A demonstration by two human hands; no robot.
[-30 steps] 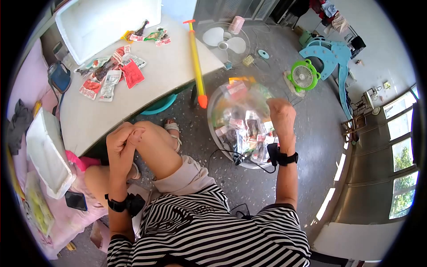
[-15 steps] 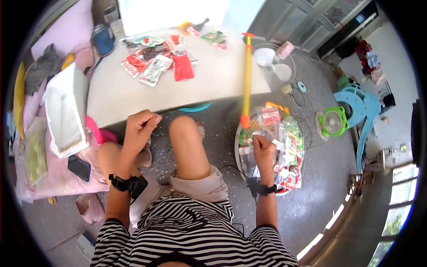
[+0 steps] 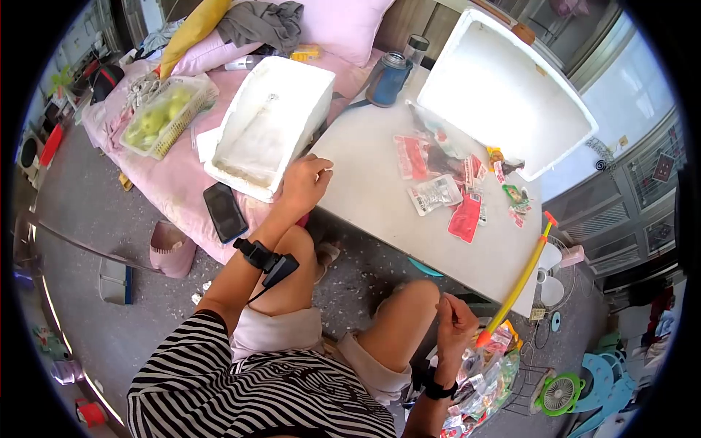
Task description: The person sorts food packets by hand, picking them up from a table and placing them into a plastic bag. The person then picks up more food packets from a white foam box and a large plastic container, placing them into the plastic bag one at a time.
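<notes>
My left hand (image 3: 303, 186) is raised beside the near end of a white foam box (image 3: 314, 87), over the table's left corner. Its fingers curl inward and nothing shows in them. Near my right knee, my right hand (image 3: 456, 321) has its fingers bent together, with nothing visible in it. Just right of it is the orange end of a yellow tube (image 3: 522, 281), which slants up past the table edge. Below and beyond this hand sits a container heaped with colourful packets (image 3: 485, 383). Red and silver food packets (image 3: 436, 194) lie on the white table (image 3: 380, 204).
A second foam box (image 3: 504, 80) and a blue flask (image 3: 389, 79) stand at the table's back. On the pink bed are a phone (image 3: 225, 212) and a basket of green fruit (image 3: 164, 120). A pink bin (image 3: 171, 248) and a green fan (image 3: 560, 394) are on the floor.
The view has turned left, showing more of the bed and floor. My left hand is now beside the foam box; my right hand remains by the yellow tube and packet container.
</notes>
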